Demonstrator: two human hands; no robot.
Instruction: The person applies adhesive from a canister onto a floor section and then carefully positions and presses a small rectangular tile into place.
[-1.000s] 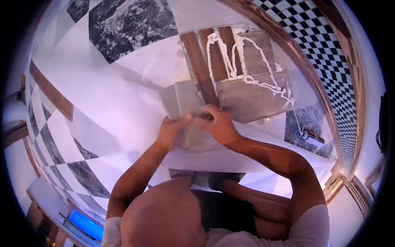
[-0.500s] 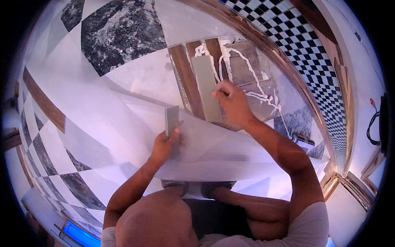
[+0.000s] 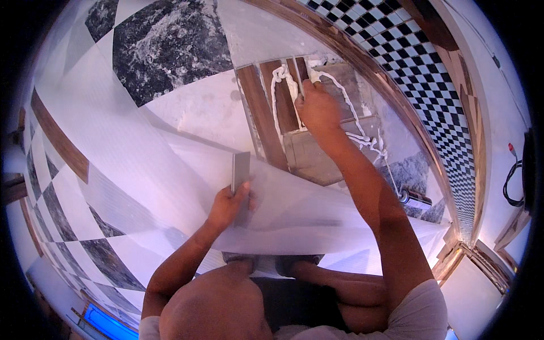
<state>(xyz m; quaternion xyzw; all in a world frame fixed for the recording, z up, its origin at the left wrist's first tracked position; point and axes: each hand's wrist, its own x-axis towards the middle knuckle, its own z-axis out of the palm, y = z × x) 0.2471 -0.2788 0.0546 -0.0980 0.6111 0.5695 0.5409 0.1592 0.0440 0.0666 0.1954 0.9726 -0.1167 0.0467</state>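
My left hand [image 3: 228, 205] grips a narrow grey plank [image 3: 241, 170] upright by its lower part, above translucent white sheeting. Farther forward, my right hand [image 3: 321, 110] is closed over the patch of floor with white adhesive beads [image 3: 348, 102]. Its fingertips are by the upper end of the brown wood strips [image 3: 258, 107], and whatever they hold is hidden or too thin to make out. More adhesive [image 3: 276, 93] runs in a loop along the strips. Greyish-brown boards [image 3: 311, 156] lie just below the right hand.
An adhesive cartridge [image 3: 416, 199] lies to the right, a thin strand trailing from its tip. Translucent sheeting [image 3: 294, 209] spreads before my feet. Black marbled tile [image 3: 170, 48] is at the upper left. A black-and-white checkered wall [image 3: 419, 73] rises on the right behind wooden trim [image 3: 374, 68].
My right hand has moved forward and slightly right. The pale plank that lay beneath it no longer shows there, baring adhesive and boards. The left hand's plank has shifted slightly right.
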